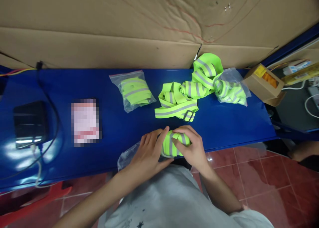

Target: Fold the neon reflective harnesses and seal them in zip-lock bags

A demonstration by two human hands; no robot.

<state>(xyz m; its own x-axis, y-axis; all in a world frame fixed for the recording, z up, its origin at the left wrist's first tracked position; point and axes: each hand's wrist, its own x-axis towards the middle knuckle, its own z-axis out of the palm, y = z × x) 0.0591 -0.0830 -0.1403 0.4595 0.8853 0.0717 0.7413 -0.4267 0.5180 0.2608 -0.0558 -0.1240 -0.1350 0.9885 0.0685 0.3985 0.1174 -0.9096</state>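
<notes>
At the near edge of the blue table point(104, 131), both hands grip a folded neon-yellow reflective strap point(171, 145). My left hand point(148, 155) wraps its left end and also rests over a clear plastic bag point(126, 158) lying under it. My right hand point(191, 146) presses the strap's right end from above. Beyond the hands lies a loose tangle of the same straps point(185, 95) with a metal buckle. A sealed bag holding a folded strap point(134, 91) lies to the left of that tangle, and another bagged strap point(231, 88) lies to its right.
A large cardboard sheet point(124, 28) stands along the table's far edge. A black device with cables point(30, 123) sits at the left, next to a blurred paper point(86, 121). A small open carton point(264, 83) sits at the right. Red floor tiles point(261, 174) lie below.
</notes>
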